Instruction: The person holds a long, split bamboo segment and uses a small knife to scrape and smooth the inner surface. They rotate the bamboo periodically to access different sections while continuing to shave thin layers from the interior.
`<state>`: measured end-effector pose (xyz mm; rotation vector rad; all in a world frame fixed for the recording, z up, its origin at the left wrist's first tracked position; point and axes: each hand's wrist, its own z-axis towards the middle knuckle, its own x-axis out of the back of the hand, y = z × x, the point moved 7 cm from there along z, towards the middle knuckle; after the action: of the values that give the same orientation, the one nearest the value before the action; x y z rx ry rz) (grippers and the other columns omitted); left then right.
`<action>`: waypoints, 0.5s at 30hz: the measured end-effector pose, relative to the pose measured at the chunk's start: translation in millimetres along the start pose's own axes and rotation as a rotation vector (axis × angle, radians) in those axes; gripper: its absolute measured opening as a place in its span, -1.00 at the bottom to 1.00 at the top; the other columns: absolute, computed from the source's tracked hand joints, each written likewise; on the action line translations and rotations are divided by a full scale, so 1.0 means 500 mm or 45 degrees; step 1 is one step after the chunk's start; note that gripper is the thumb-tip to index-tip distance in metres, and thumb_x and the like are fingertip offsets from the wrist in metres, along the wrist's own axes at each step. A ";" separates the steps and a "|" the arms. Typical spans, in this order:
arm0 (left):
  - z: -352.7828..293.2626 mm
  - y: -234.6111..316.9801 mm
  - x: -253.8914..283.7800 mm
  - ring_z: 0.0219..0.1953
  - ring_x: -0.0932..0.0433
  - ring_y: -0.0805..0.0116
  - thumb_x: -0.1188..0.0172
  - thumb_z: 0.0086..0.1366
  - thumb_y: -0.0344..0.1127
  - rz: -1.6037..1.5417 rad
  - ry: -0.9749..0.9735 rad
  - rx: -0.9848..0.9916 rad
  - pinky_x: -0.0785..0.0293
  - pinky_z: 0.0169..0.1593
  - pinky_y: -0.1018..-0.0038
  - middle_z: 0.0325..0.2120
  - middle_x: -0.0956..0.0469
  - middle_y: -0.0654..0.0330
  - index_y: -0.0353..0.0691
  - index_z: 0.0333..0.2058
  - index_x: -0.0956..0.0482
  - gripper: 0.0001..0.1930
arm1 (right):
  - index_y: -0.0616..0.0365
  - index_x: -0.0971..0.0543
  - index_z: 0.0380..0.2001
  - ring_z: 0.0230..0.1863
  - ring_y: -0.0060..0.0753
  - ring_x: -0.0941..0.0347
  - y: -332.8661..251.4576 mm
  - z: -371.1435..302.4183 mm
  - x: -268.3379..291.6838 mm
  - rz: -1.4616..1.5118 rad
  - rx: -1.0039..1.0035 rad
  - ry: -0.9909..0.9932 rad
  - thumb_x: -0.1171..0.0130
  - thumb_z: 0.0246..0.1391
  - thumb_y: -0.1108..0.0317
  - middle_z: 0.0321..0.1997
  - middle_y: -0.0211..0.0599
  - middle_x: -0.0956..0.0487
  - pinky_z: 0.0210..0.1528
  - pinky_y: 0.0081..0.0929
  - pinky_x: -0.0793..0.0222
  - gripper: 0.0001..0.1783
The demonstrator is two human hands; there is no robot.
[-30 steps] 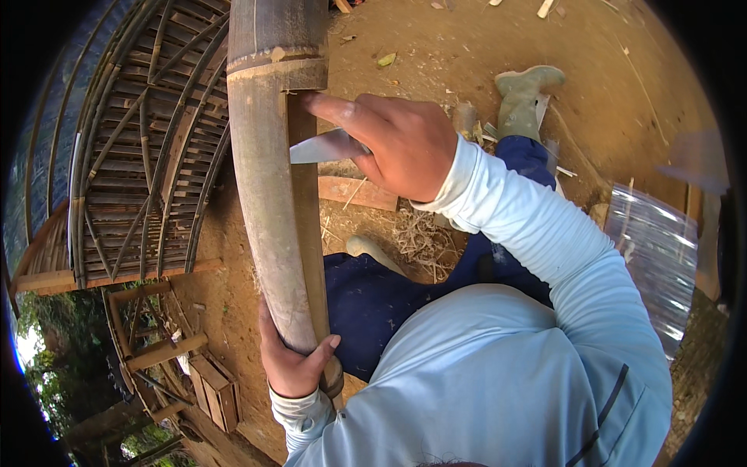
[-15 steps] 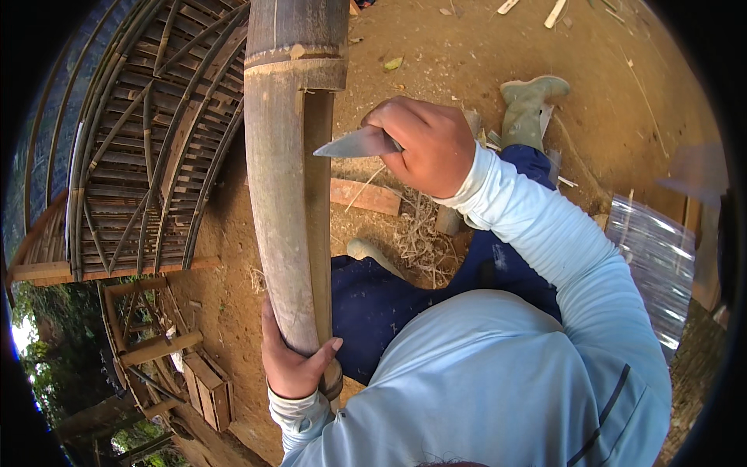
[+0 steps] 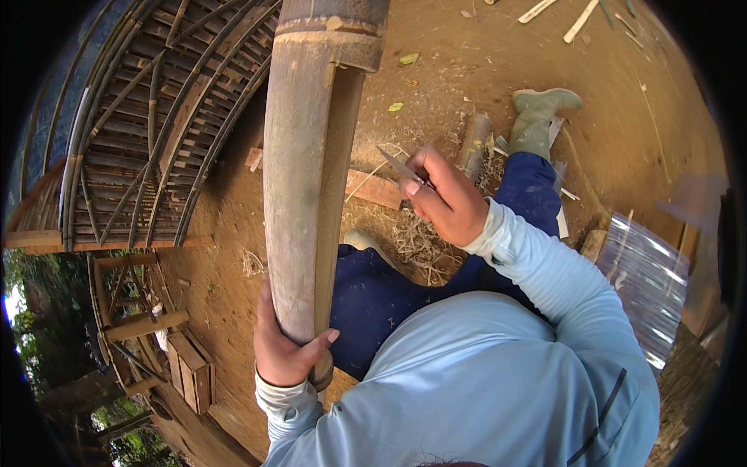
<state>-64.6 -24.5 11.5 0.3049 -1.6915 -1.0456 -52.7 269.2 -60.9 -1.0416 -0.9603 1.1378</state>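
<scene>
A thick bamboo pole (image 3: 299, 179) runs from the top of the view down toward my body, with a long slot cut along its right side below a node. My left hand (image 3: 289, 350) is wrapped round its lower end, thumb across the right side. To the right of the pole, apart from it, my right hand (image 3: 447, 198) is closed on the handle of a knife (image 3: 403, 166). The blade points up and left toward the slot without touching it. Most of the handle is hidden in my fingers.
Bamboo shavings (image 3: 424, 237) and an orange-brown board (image 3: 373, 189) lie on the dirt between my legs, beside a short log (image 3: 475, 144). A slatted bamboo frame (image 3: 156, 140) stands at left, a wooden box (image 3: 189, 372) lower left, and a clear corrugated sheet (image 3: 642, 284) at right.
My right hand has drawn back from the slot, down and to the right, and the knife has turned more steeply upward. The pole's upper end has shifted rightward in view.
</scene>
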 end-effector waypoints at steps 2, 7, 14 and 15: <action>-0.002 0.003 0.002 0.17 -0.46 0.07 -0.60 -0.25 -0.33 0.037 0.001 -0.020 -0.32 0.24 0.27 0.10 -0.47 -0.13 -0.45 0.33 -0.07 0.17 | 0.27 -0.33 -0.18 -0.41 -0.16 -0.47 -0.022 -0.011 0.009 -0.166 0.072 0.037 0.01 0.34 0.35 -0.40 -0.08 -0.47 -0.32 -0.31 -0.35 -0.82; -0.007 0.009 0.000 0.20 -0.44 0.08 -0.65 -0.24 -0.17 0.063 -0.003 -0.052 -0.31 0.26 0.26 0.11 -0.46 -0.17 -0.48 0.34 -0.04 0.24 | 0.23 -0.38 -0.11 -0.51 0.04 -0.49 -0.133 0.011 0.053 -0.458 0.289 0.228 0.01 0.31 0.41 -0.53 -0.07 -0.48 -0.46 -0.19 -0.33 -0.85; -0.008 0.000 -0.001 0.22 -0.42 0.08 -0.60 -0.19 0.14 -0.107 0.016 -0.102 -0.27 0.27 0.27 0.15 -0.41 -0.20 -0.52 0.33 -0.03 0.29 | 0.22 -0.43 -0.30 -0.47 0.21 -0.47 -0.220 0.086 0.068 -1.037 0.446 0.175 -0.05 0.26 0.34 -0.54 0.04 -0.52 -0.43 0.00 -0.36 -0.85; -0.008 -0.005 -0.001 0.22 -0.41 0.07 -0.59 -0.17 0.16 -0.103 0.018 -0.110 -0.27 0.28 0.27 0.15 -0.41 -0.20 -0.52 0.33 -0.03 0.29 | 0.21 -0.43 -0.33 -0.46 0.22 -0.48 -0.226 0.092 0.067 -1.062 0.487 0.190 -0.06 0.25 0.33 -0.55 0.05 -0.52 -0.43 0.01 -0.37 -0.84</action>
<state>-61.5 -27.6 9.7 0.3262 -1.6276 -1.1699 -65.1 296.9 61.8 -0.3329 -0.8785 0.5004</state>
